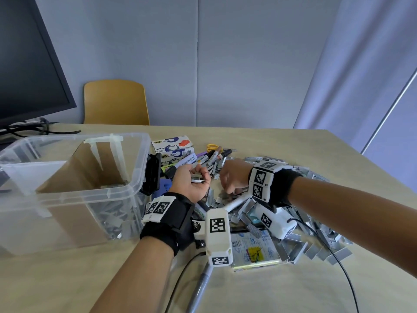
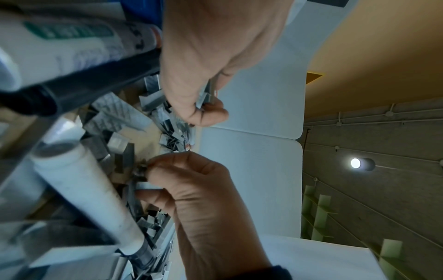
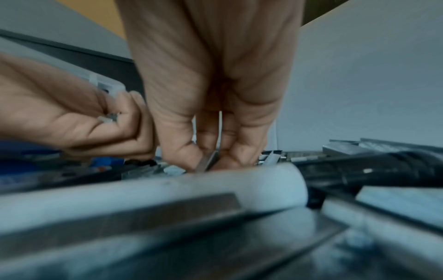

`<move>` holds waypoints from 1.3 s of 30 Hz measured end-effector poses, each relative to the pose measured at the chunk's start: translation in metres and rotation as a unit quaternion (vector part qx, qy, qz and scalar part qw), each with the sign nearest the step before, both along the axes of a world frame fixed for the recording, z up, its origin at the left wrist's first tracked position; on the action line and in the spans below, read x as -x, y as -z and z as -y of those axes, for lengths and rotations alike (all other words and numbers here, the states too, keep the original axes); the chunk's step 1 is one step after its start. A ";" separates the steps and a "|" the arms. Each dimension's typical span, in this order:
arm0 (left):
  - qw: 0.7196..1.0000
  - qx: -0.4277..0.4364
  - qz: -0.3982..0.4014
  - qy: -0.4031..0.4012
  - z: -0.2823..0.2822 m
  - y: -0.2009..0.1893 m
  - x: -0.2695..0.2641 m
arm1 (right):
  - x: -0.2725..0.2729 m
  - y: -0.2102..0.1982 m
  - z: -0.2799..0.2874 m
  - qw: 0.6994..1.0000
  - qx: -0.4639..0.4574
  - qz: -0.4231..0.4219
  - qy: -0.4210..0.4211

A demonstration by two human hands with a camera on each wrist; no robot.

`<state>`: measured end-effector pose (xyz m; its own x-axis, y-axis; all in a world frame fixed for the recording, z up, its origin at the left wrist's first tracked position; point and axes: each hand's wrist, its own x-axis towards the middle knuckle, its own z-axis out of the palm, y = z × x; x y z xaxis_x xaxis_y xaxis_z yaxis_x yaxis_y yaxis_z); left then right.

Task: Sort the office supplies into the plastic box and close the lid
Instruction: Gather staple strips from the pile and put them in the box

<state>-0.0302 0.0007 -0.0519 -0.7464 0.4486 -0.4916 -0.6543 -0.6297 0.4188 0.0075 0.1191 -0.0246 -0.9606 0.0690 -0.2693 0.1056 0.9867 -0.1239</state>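
Head view. Left hand (image 1: 191, 179) is palm-up just beside the plastic box (image 1: 67, 184), fingers cupped around a small stack of staple strips (image 1: 198, 176); probably serving as a collecting tray so several strips go into the box in one trip. Right hand (image 1: 234, 177) is knuckles-up over the loose staple pile (image 1: 293, 222) on the tabletop (image 1: 316, 290), fingertips down in it. The box stands open at left with a cardboard divider (image 1: 90, 168) taped inside; grey strips already lie in the near compartment. No lid identifiable. Beyond the hands: tape dispenser cartons (image 1: 172, 146) reading "Office" and "TAPE DISPENSER", a marker (image 1: 187, 161) that seems to read "STABILO BOSS", more markers, yellow-handled scissors (image 1: 213, 146).

Left wrist view. Left hand (image 2: 203, 62) has thumb and fingers curled round the strips (image 2: 206, 94). Right hand (image 2: 206, 189) pinches a strip at the pile's edge. A white pen barrel (image 2: 88, 195) lies across the staples. Green label at top left is too blurred to read.

Right wrist view. Right hand (image 3: 213, 106): thumb and fingers pinch one thin strip (image 3: 207, 161) on edge, tips close together. Left hand (image 3: 79, 115) sits cupped alongside, strips visible in its fold. Foreground blurred.

Judgement: mid-task; most supplies not yet boxed.
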 end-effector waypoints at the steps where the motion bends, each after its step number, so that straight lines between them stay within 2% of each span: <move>1: 1.000 -0.001 0.002 -0.003 0.000 0.000 0.000 | 0.001 0.000 -0.003 0.999 0.026 -0.012 0.017; 5: 1.000 0.001 -0.003 0.006 0.001 -0.001 -0.002 | -0.001 -0.010 -0.009 0.989 0.132 -0.028 0.060; 7: 1.000 0.012 -0.005 0.014 -0.001 -0.002 -0.004 | -0.002 -0.020 -0.010 0.982 0.165 -0.068 0.066; 10: 0.999 0.020 -0.005 0.029 -0.007 -0.005 -0.009 | 0.002 -0.034 -0.007 0.956 0.261 -0.120 0.057; 14: 0.998 0.001 0.009 0.058 -0.012 -0.010 -0.015 | 0.009 -0.043 -0.003 0.929 0.334 -0.157 0.036; 16: 0.998 -0.011 0.004 0.063 -0.012 -0.010 -0.015 | 0.011 -0.042 -0.006 0.933 0.303 -0.188 0.049; 18: 0.998 -0.018 -0.003 0.059 -0.010 -0.009 -0.014 | 0.013 -0.036 -0.011 0.960 0.212 -0.178 0.050; 20: 0.999 -0.015 -0.012 0.048 -0.008 -0.007 -0.010 | 0.012 -0.025 -0.014 0.988 0.105 -0.115 0.025; 22: 0.999 -0.017 -0.019 0.043 -0.005 -0.007 -0.008 | 0.008 -0.014 -0.014 0.997 0.043 -0.055 -0.008; 25: 0.999 -0.028 -0.019 0.035 -0.002 -0.006 -0.005 | 0.004 -0.003 -0.008 0.999 0.032 -0.024 -0.032; 28: 0.999 -0.030 -0.021 0.030 -0.001 -0.005 -0.004 | 0.004 -0.002 -0.003 0.998 -0.022 -0.004 -0.059; 34: 0.999 -0.028 -0.017 0.026 0.002 -0.002 -0.002 | 0.008 0.004 -0.008 0.997 -0.052 -0.012 -0.060; 39: 0.999 -0.013 -0.015 0.026 0.001 -0.001 -0.002 | 0.006 -0.001 -0.017 0.999 0.012 -0.045 -0.017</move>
<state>-0.0285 -0.0001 -0.0511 -0.7355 0.5000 -0.4572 -0.6743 -0.6055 0.4227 0.0010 0.1359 -0.0238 -0.9828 0.0306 -0.1821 0.0596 0.9859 -0.1561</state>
